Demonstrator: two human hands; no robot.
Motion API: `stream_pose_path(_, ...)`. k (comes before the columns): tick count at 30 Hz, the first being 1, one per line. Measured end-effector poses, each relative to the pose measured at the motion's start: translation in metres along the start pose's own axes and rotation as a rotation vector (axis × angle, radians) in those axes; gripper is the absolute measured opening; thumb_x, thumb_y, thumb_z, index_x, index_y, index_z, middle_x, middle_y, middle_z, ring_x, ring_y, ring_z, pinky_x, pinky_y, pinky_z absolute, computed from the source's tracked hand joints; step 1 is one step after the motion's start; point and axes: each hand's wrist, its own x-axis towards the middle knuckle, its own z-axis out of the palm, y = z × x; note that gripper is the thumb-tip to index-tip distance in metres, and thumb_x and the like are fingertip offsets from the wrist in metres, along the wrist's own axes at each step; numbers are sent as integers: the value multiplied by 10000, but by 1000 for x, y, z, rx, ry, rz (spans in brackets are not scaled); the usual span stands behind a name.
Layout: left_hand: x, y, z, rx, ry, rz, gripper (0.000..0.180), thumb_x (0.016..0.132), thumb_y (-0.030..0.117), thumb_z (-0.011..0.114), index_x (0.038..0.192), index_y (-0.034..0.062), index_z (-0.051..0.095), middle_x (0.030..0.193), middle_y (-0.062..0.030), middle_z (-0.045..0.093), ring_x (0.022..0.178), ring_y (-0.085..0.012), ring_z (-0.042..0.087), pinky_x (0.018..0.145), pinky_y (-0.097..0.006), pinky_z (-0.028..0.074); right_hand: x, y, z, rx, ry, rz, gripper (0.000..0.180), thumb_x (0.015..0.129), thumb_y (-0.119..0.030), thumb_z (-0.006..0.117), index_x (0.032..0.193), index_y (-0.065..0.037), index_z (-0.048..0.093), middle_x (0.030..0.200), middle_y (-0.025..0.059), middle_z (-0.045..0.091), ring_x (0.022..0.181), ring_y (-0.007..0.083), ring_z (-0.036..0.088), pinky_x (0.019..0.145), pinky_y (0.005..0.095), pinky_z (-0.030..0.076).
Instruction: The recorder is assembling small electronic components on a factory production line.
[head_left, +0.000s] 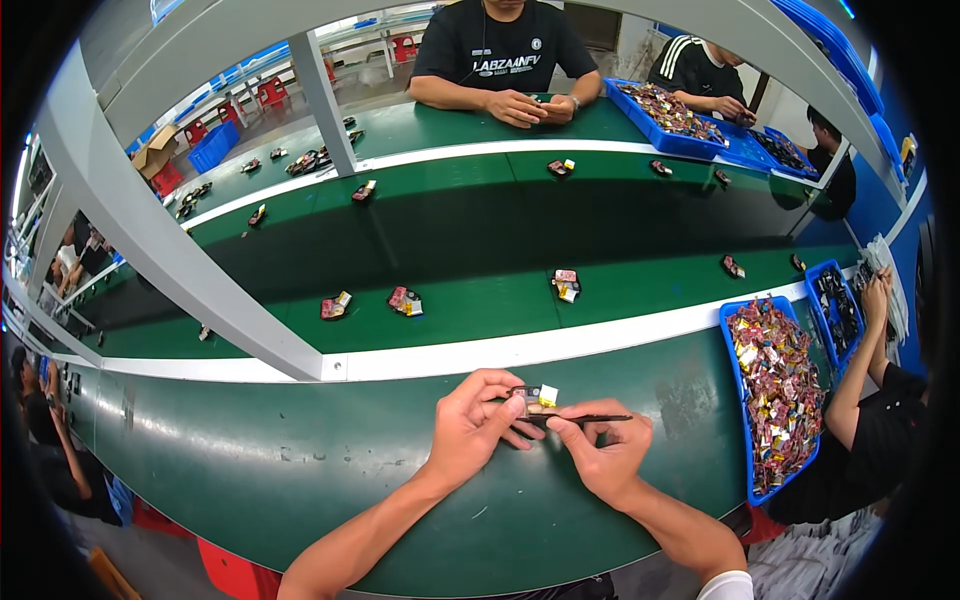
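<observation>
My left hand (468,425) holds a small black-framed electronic unit (524,392) between thumb and fingers, above the green worktable (330,450). A white and yellow piece (547,396) sticks out at its right side. My right hand (612,455) is closed on a thin dark stick-like tool (600,417), lying nearly level. The tool's left end meets the unit's lower edge; whether it is a pair of tweezers or another tool, I cannot tell. Fingers cover part of the unit.
To the right stands a blue tray (737,400) heaped with small red, white and yellow parts. Beyond it is a blue tray (812,300) of black pieces, near a co-worker's arm (855,395). Similar units (565,284) lie along the conveyor (450,235). A grey post (170,210) rises at left.
</observation>
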Motion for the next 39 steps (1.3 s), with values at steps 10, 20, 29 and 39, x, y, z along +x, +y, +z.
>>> stream_pose_path(10, 0, -1, -2, -43, 19, -15, 235, 1018, 35, 554, 1217, -82, 512, 1049, -182, 673, 822, -263, 744, 635, -315, 641, 7, 0, -1, -20, -46, -90, 160, 757, -4, 841, 877, -48, 746, 826, 44, 765, 410, 51, 454, 412, 215, 339)
stream_pose_path(20, 0, -1, -2, -46, 15, -27, 260, 988, 18, 604, 1216, -72, 519, 1065, -169, 666, 832, -235, 742, 635, -310, 641, 7, -2, -3, -64, -62, -179, 158, 743, 5, 826, 852, -87, 759, 835, 26, 781, 388, 67, 431, 444, 229, 343)
stream_pose_path(29, 5, 4, 14, 111, 114, -88, 208, 932, -52, 638, 1117, -57, 543, 959, -135, 681, 774, -180, 729, 606, -281, 623, 6, 2, 0, -201, -60, -441, 180, 697, 47, 805, 809, -87, 762, 803, 18, 771, 439, 102, 532, 439, 237, 338)
stream_pose_path(39, 78, 17, -27, 212, 205, -84, 151, 931, -11, 618, 1023, -104, 542, 815, -164, 657, 629, -251, 730, 514, -326, 610, 23, 4, -9, -110, 123, -160, 108, 759, 18, 822, 799, 6, 722, 892, 68, 778, 440, 57, 486, 458, 207, 380)
